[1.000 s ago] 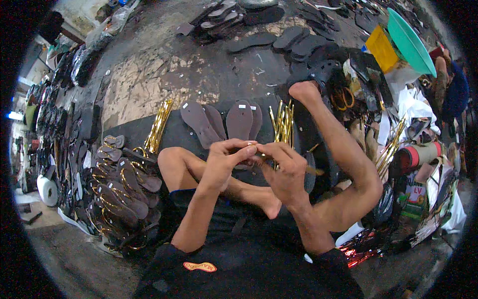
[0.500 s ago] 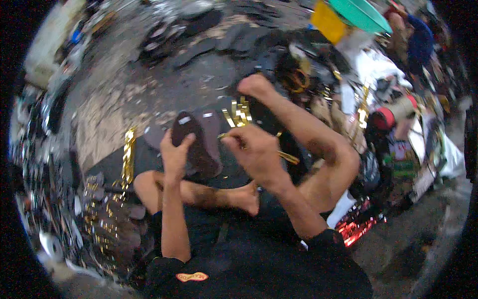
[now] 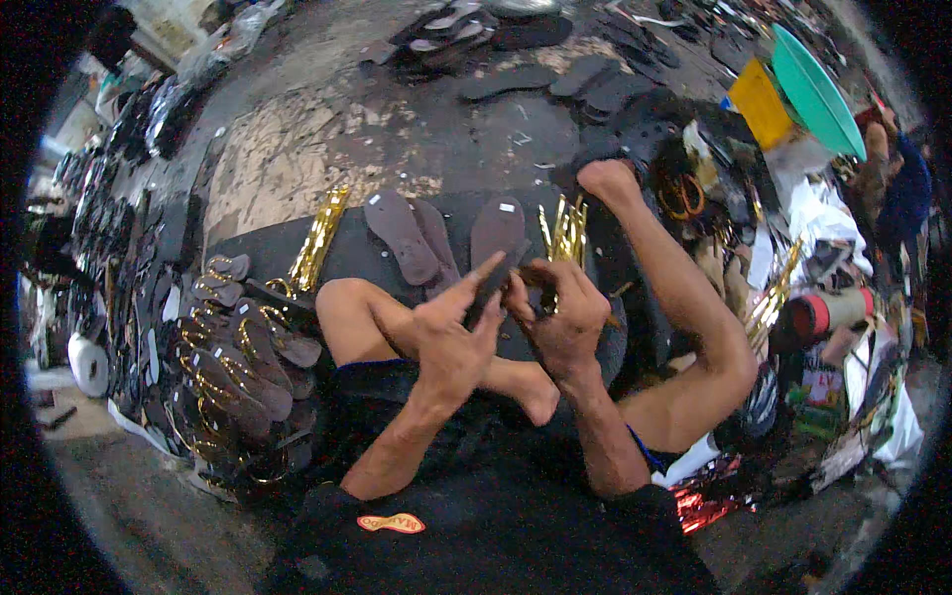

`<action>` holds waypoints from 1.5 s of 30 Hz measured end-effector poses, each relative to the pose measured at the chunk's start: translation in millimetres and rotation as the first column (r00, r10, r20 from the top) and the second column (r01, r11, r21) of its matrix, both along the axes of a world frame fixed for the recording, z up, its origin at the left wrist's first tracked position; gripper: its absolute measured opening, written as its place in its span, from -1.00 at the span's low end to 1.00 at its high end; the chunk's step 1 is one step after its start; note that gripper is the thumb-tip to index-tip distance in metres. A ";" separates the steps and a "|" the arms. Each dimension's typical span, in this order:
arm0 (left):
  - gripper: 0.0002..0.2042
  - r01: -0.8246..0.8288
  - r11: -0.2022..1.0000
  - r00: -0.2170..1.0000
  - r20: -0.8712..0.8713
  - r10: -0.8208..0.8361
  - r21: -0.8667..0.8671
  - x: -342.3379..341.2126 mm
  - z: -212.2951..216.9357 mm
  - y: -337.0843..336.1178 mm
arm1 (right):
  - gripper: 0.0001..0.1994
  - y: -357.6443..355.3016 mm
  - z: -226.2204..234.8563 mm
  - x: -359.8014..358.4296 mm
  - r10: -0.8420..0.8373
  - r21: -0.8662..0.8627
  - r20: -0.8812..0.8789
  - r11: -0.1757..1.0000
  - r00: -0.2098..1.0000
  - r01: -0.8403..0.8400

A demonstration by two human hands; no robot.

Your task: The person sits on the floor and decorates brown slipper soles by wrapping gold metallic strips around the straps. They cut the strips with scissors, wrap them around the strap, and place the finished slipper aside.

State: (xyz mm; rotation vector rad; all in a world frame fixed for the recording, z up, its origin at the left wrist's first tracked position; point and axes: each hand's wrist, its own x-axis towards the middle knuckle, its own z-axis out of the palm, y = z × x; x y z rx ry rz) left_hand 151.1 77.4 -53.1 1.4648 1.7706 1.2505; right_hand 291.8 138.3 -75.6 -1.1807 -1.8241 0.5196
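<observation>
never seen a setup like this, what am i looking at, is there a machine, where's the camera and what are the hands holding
There is no machine here: these are a person's own bare hands. The view comes from a camera worn on the person's head, looking down; its very wide lens bends straight edges near the rim.

The left hand holds what looks like a dark sole, seen almost edge-on. The right hand is curled right beside it; what its fingers pinch is hard to make out.

Ahead, on a dark mat, lie brown soles and two bundles of shiny gold strips. At the person's left is a pile of sandals with gold straps.
</observation>
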 end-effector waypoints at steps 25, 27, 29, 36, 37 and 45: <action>-0.44 0.140 0.983 0.967 -0.228 -0.110 0.118 -2.5 0.4 8.6 | -0.82 -17.0 2.6 11.9 0.122 -0.287 -0.077 0.948 0.990 -0.139; -0.42 0.145 0.980 0.975 -0.187 -0.119 0.134 -2.8 2.5 10.7 | -0.83 -11.0 2.3 15.5 0.108 -0.287 -0.064 0.950 0.992 -0.122; -0.43 0.137 0.974 0.977 -0.185 -0.103 0.180 3.8 5.6 6.6 | -0.89 -13.0 -0.3 16.1 0.120 -0.259 -0.088 0.956 0.989 -0.140; -0.20 0.321 0.947 0.930 -0.202 -0.307 0.035 -34.7 23.7 8.1 | -0.94 4.0 19.6 32.8 0.153 -0.455 -0.388 0.826 0.909 -0.334; -0.17 0.296 0.954 0.954 -0.055 -0.293 0.040 -40.5 20.8 6.9 | -0.93 12.0 26.0 33.5 0.126 -0.457 -0.488 0.806 0.864 -0.376; -0.12 0.038 0.999 0.990 -0.135 -0.039 -0.008 -11.1 -24.9 -3.0 | -0.64 30.8 12.3 30.3 -0.084 0.252 0.352 0.968 0.932 -0.008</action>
